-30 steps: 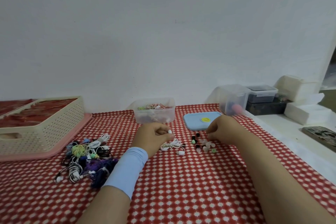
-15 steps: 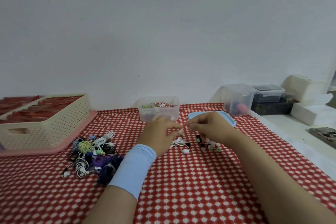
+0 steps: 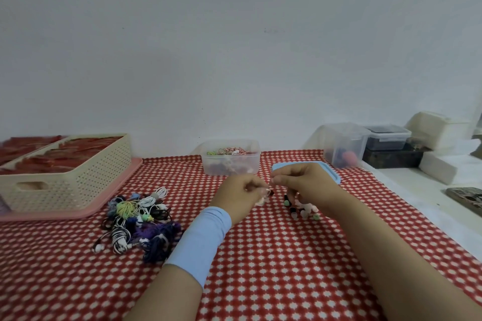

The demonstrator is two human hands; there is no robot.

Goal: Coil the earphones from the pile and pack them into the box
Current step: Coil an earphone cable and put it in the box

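Both hands are up and together now, just in front of the clear box (image 3: 208,164). A second ago the left hand (image 3: 240,197) was low on the red checked cloth (image 3: 273,255) with the white earphone (image 3: 263,197) spilling out onto it. The right hand (image 3: 306,185) was then off picking among the little coloured ear tips (image 3: 300,212) in front of the box and to its right. Now the right hand has come across, the earphone has been lifted clear of the cloth, and the fingertips of both hands meet.

The left hand is curled tight round the earphone. Only a few pale loops and a dark speck peek out past its fingers. The right hand is curled too, thumb and forefinger nipped together right at the left's fingertips, but what sits in that pinch is too small to make out.

My read: the fetching is over and the handwork on this one earphone has begun, whether fitting a tip or starting the wrap. Packing comes after.

That earphone looks thin, white and floppy, mostly swallowed by the hand. The pile of earphones (image 3: 138,219), a tangle of white, yellow, black and purple cords, lies well to the left of the box and nearer the person. So plenty remains. The box itself already holds some cords, and its blue lid (image 3: 332,173) lies just to its right.
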